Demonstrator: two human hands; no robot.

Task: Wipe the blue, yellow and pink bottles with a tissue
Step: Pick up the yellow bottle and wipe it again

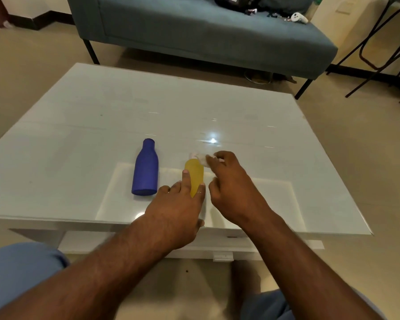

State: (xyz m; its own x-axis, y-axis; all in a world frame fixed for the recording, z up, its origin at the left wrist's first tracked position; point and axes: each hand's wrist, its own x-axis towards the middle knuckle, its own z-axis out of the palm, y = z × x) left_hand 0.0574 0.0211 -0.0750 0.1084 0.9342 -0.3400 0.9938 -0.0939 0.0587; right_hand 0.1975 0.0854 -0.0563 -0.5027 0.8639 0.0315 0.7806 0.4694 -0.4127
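A blue bottle [146, 168] lies on its side on the white table [79, 125], left of centre, neck pointing away from me. To its right lies a yellow bottle [196, 173], with my left hand [178, 206] gripping its near end, forefinger stretched along its body. My right hand [229, 183] pinches a crumpled white tissue [204, 160] against the yellow bottle's far end. No pink bottle shows; my right hand may hide it.
The glossy white table has its front edge close to my knees. A grey sofa [206, 35] stands behind the table with a white controller [298, 17] and dark items on it. Black metal chair legs [379, 54] stand at the far right.
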